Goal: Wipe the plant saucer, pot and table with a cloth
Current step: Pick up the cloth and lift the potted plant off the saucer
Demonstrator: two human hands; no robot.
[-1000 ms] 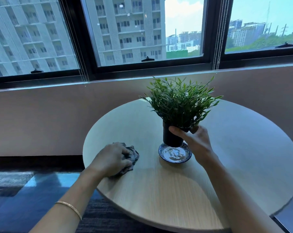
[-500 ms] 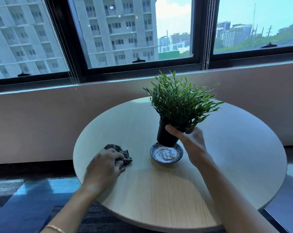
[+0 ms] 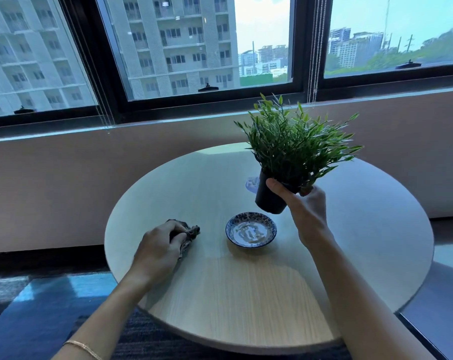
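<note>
A black pot [image 3: 268,198] with a bushy green plant [image 3: 295,144] hangs tilted in the air, just above and to the right of its saucer. My right hand [image 3: 304,206] grips the pot near its rim. The blue-patterned saucer [image 3: 250,229] sits bare on the round pale wooden table [image 3: 246,294], with a whitish smear inside. To the saucer's left, my left hand [image 3: 160,248] holds a crumpled dark cloth [image 3: 190,233] against the tabletop.
A low pinkish wall [image 3: 51,183] under wide dark-framed windows runs behind the table. Blind cords [image 3: 312,61] hang near the plant's top. Dark blue carpet [image 3: 25,320] lies to the left and below the table's near edge.
My right hand has lifted the pot off the saucer and up to the right, tilting it. The saucer now stands uncovered. My left hand stays on the cloth.
</note>
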